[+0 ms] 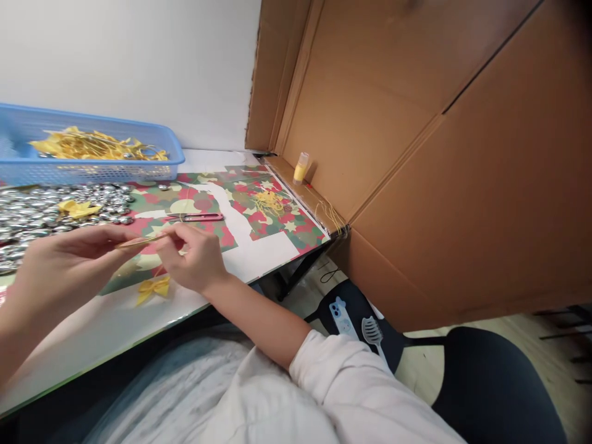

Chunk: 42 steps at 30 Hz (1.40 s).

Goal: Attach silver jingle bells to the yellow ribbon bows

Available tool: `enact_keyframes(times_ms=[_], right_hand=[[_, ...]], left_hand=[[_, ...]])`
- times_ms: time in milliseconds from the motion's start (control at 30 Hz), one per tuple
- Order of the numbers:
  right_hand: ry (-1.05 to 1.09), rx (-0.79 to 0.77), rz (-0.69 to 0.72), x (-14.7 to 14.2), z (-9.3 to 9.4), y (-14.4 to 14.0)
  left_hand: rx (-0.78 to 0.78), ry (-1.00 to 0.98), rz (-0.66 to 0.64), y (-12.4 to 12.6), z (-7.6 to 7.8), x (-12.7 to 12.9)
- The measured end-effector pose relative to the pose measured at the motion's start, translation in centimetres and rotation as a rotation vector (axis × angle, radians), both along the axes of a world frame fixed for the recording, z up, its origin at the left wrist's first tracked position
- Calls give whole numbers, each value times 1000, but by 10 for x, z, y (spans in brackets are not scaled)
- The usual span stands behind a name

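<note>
1. Ribbon strip [139, 242], thin and yellow-tan, is held level above the tabletop [268, 253] between both hands, just over the near edge.
2. Left hand [65, 262]: grip closed on the strip's left end, thumb and fingertips pinched together.
3. Right hand [192, 259]: grip closed on the strip's right end, fingers curled, wrist resting near the tabletop edge; a pale sleeve [351, 382] covers the forearm.
4. Yellow bow [153, 288] lies on the tabletop just below the right hand, apart from it.
5. Surface: white tabletop covered in part by a red, green and cream patterned sheet [259, 209]. Red-handled tool [197, 217] lies on the sheet just beyond the hands. A tangle of yellow thread [268, 202] lies further right.
6. Silver beads [41, 213] are heaped at the left, with a yellow bow piece [76, 208] on top.
7. Blue basket [152, 148] stands behind the beads, holding yellow ribbon pieces [92, 145].
8. Room: white wall [139, 55] behind; large cardboard sheet [439, 154] leans at the right, a small yellow bottle [301, 168] against its base.
9. Dark chair [490, 388] stands lower right, with a phone [343, 317] on it.
</note>
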State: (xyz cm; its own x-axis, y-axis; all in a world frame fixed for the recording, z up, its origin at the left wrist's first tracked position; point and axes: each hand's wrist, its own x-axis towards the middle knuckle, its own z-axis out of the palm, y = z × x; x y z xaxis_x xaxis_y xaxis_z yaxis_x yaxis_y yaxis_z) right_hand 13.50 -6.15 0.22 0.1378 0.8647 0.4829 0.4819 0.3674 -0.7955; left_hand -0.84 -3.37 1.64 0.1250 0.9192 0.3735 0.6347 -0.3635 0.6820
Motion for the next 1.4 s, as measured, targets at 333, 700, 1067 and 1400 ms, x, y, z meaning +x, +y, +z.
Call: enact_keyframes(times_ms=[333,700,1067,1400], right_hand=[[99,57,156,11,-5,-2],[101,84,145,14,2,-12],[42,49,129,14,4,-15],[-118,-265,112,18,1,-37]], left_hand=[[-170,-82,-285,3,10,-3],[227,-62,-441,-5,13,-3],[135,-7,-415,-8,16,-4],[-186,357,-467,-20,14,-30]])
